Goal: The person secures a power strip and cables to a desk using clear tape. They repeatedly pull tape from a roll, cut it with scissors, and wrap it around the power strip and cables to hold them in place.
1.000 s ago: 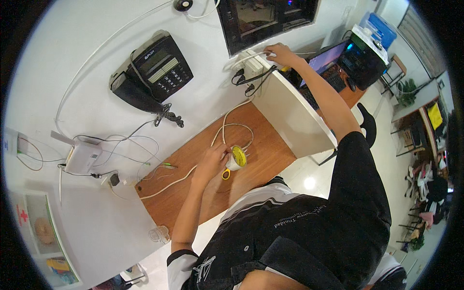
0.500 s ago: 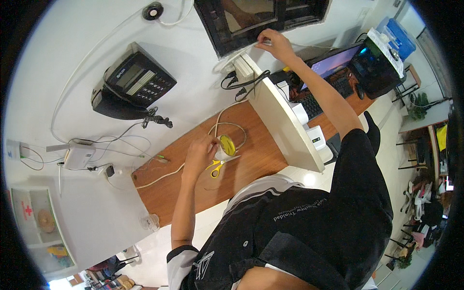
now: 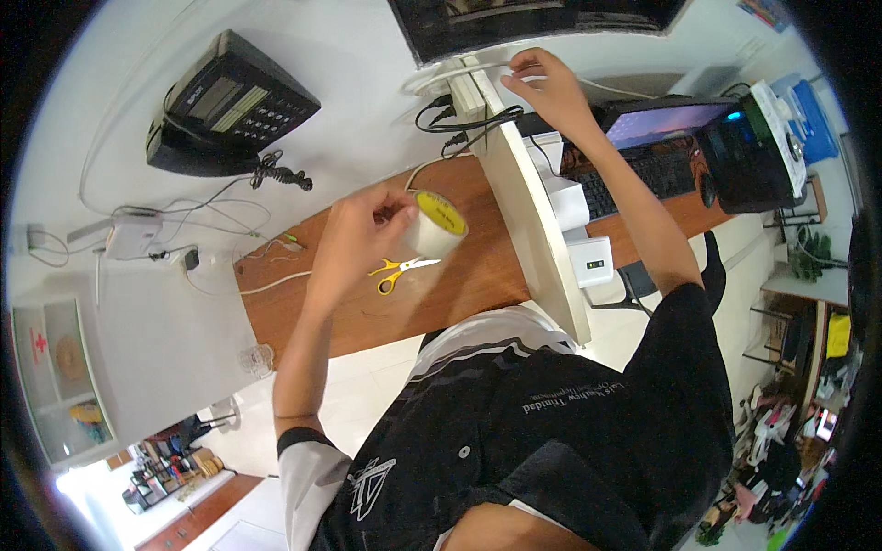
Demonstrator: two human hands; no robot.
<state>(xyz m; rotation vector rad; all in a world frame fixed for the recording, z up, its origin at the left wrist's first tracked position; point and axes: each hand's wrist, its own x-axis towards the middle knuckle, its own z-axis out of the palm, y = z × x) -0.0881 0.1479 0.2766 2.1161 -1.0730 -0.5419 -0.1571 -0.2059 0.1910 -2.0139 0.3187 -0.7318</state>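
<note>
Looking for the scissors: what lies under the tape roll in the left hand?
Below the tape roll, held in the left hand, yellow-handled scissors lie on the wooden desk. The roll hides the desk directly behind it.

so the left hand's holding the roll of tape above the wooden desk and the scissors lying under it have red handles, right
Not quite: the scissors have yellow handles, not red. The head view shows them lying on the wooden desk just below the roll of tape, which the left hand does hold.
</note>
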